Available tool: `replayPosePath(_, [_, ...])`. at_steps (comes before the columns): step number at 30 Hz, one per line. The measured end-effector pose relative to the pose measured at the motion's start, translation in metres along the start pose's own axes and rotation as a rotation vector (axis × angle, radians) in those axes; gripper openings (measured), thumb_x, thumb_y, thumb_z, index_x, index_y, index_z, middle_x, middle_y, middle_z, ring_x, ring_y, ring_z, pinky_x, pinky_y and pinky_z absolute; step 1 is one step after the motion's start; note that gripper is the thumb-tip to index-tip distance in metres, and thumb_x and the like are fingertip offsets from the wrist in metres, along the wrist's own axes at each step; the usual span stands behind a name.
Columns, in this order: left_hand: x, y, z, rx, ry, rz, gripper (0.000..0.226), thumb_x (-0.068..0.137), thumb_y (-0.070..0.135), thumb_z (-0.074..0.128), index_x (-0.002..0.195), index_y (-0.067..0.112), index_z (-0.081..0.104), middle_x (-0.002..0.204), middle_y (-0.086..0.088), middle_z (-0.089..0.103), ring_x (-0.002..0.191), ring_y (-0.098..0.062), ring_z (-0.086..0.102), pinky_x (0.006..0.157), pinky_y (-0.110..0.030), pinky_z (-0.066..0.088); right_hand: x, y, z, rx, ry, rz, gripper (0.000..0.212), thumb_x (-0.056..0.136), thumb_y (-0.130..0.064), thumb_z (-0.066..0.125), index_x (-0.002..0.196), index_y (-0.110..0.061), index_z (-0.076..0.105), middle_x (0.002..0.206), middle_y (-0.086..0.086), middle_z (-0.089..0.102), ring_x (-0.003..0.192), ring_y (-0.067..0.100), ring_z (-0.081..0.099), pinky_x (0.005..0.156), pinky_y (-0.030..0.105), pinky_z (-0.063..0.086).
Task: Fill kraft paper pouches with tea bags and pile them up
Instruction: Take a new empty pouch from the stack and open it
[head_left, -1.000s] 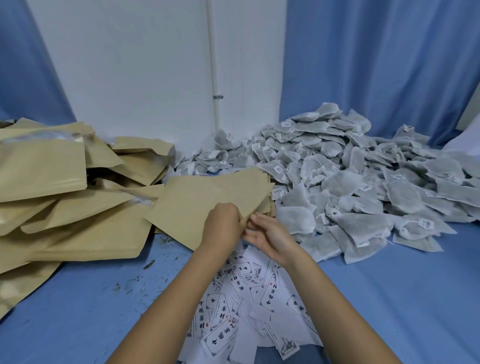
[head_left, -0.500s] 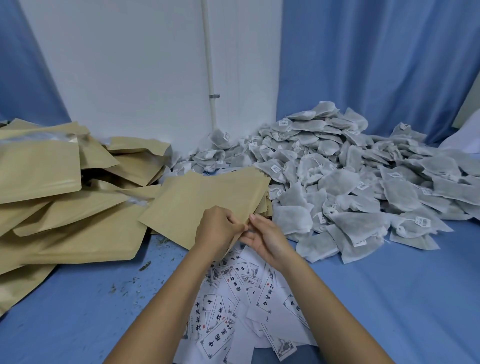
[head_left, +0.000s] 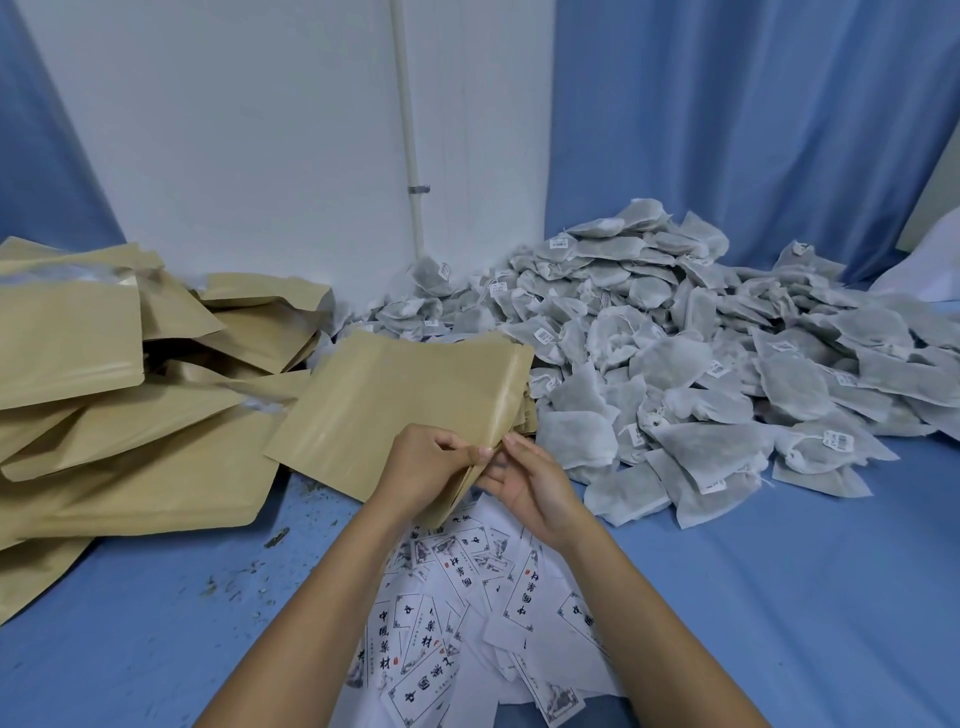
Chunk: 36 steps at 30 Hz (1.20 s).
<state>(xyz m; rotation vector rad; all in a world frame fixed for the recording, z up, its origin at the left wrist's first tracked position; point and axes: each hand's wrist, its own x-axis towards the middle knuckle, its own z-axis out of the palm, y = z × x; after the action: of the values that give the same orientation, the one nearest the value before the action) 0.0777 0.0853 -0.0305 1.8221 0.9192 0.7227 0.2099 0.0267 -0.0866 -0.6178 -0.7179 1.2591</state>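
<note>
A flat kraft paper pouch (head_left: 395, 400) is held up in the middle of the view above the blue surface. My left hand (head_left: 421, 467) pinches its near right corner, thumb and fingers curled over the edge. My right hand (head_left: 530, 483) meets the same corner from the right, fingertips at the pouch's mouth edge. More flat pouches lie just behind it. A large heap of grey-white tea bags (head_left: 701, 364) with small tags spreads across the right. A pile of kraft pouches (head_left: 114, 395) lies on the left.
White printed labels (head_left: 467, 623) with black characters are scattered under my forearms. Tea crumbs (head_left: 234, 587) dot the blue cloth at lower left. A white wall with a thin pipe (head_left: 410, 130) and blue curtains stand behind.
Both hands stay at the pouch's corner; my fingers have shifted slightly along its edge, and the pouch has tilted up a little.
</note>
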Motion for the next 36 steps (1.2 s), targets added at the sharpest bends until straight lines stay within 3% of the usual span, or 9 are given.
replayPosePath(6, [0.003,0.0,0.002,0.032,0.013,0.001,0.018,0.072,0.026,0.081,0.06,0.016,0.071,0.054,0.008,0.063,0.045,0.005,0.051,0.048,-0.006,0.037,-0.001,0.005,0.004,0.034,0.067,-0.058,0.047,0.093,-0.015,0.041,0.129,0.014,0.039,0.126,0.036,0.049,0.11,0.038,0.055,0.099,0.048,0.042])
replayPosePath(9, [0.001,0.001,0.001,0.146,0.07,0.052,0.02,0.073,0.023,0.08,0.059,0.016,0.068,0.053,0.01,0.06,0.047,0.004,0.05,0.049,-0.008,0.037,0.0,0.009,0.004,0.045,0.107,-0.056,0.039,0.097,-0.01,0.035,0.128,0.013,0.041,0.124,0.034,0.052,0.109,0.038,0.054,0.101,0.049,0.039])
replayPosePath(12, [-0.005,0.001,0.015,0.546,0.224,0.229,0.006,0.077,0.016,0.064,0.075,0.012,0.06,0.08,0.001,0.058,0.074,-0.013,0.054,0.066,-0.026,0.044,0.005,0.014,0.016,-0.215,0.28,-0.059,0.027,0.097,-0.001,0.034,0.107,0.009,0.057,0.087,0.02,0.059,0.077,0.024,0.053,0.072,0.033,0.048])
replayPosePath(14, [-0.007,0.001,0.03,0.937,0.291,0.278,0.015,0.086,0.013,0.05,0.1,0.009,0.052,0.102,-0.005,0.049,0.094,-0.021,0.048,0.079,-0.029,0.044,0.006,0.016,0.028,-0.373,0.374,-0.104,0.03,0.091,0.003,0.04,0.073,-0.007,0.063,0.059,0.008,0.048,0.055,0.014,0.04,0.052,0.024,0.035])
replayPosePath(17, [-0.007,0.001,0.043,1.109,0.32,0.227,0.025,0.091,-0.004,0.035,0.11,0.006,0.049,0.11,-0.008,0.051,0.103,-0.022,0.048,0.08,-0.027,0.045,0.008,0.015,0.04,-0.47,0.442,-0.127,0.02,0.085,0.004,0.046,0.067,-0.004,0.051,0.059,0.007,0.031,0.055,0.014,0.026,0.05,0.026,0.02])
replayPosePath(21, [-0.004,0.001,0.039,1.06,0.247,0.185,0.021,0.09,-0.006,0.04,0.099,0.006,0.055,0.1,-0.008,0.061,0.092,-0.02,0.061,0.065,-0.024,0.04,0.011,0.007,0.045,-0.636,0.524,-0.133,0.03,0.076,0.008,0.044,0.053,-0.01,0.035,0.053,0.004,0.025,0.05,0.012,0.02,0.046,0.023,0.016])
replayPosePath(26, [-0.004,0.006,0.022,0.661,0.304,0.102,0.02,0.087,0.004,0.046,0.074,-0.001,0.06,0.075,-0.019,0.065,0.069,-0.033,0.06,0.056,-0.036,0.039,0.01,0.006,0.045,-0.613,0.549,-0.092,0.035,0.079,0.011,0.042,0.054,-0.012,0.034,0.054,0.004,0.028,0.049,0.013,0.025,0.041,0.015,0.026])
replayPosePath(31, [-0.009,0.0,0.024,0.623,0.27,0.129,0.019,0.09,0.007,0.051,0.082,-0.001,0.066,0.079,-0.016,0.067,0.07,-0.028,0.062,0.065,-0.041,0.049,0.009,0.0,0.042,-0.422,0.515,-0.037,0.041,0.084,0.01,0.048,0.051,-0.01,0.037,0.042,0.001,0.034,0.03,0.004,0.032,0.034,0.011,0.033])
replayPosePath(36, [-0.004,-0.004,0.022,0.63,0.383,0.122,0.02,0.086,0.027,0.061,0.076,0.011,0.066,0.072,-0.005,0.066,0.068,-0.025,0.061,0.057,-0.033,0.047,0.011,0.003,0.037,-0.52,0.515,-0.005,0.042,0.089,0.006,0.052,0.052,-0.01,0.039,0.032,-0.008,0.037,0.028,-0.001,0.037,0.035,0.008,0.032])
